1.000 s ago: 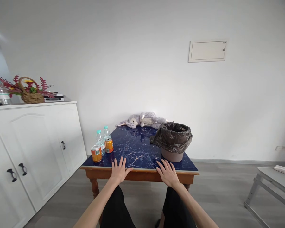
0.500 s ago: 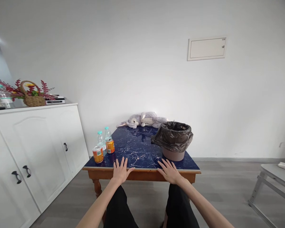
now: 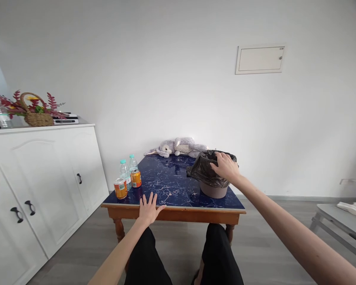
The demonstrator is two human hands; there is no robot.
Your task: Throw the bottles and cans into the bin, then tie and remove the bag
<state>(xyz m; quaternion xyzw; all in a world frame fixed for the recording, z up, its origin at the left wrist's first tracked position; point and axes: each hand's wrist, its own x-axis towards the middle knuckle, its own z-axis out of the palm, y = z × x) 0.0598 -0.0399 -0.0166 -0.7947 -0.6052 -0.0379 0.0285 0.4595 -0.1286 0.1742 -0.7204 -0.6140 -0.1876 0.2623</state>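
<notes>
My left hand (image 3: 148,208) lies flat with fingers spread on the near edge of a blue marbled table (image 3: 169,186). My right hand (image 3: 225,166) reaches out over a small grey bin (image 3: 213,189) lined with a dark plastic bag (image 3: 201,172). Its fingers curl onto the bag at the bin's rim. Two orange cans (image 3: 120,188) and two water bottles (image 3: 125,171) stand at the table's left side, to the left of my left hand. A grey plush toy (image 3: 178,147) lies at the far edge against the wall.
A white cabinet (image 3: 41,186) stands to the left, carrying a wicker basket with red leaves (image 3: 35,113) and a bottle. A grey low table (image 3: 344,221) with white cloth sits at the right. My legs in black trousers (image 3: 184,257) are below the table edge.
My right hand has lifted off the table's near edge and moved forward onto the bagged rim of the bin. My left hand stays flat on the table.
</notes>
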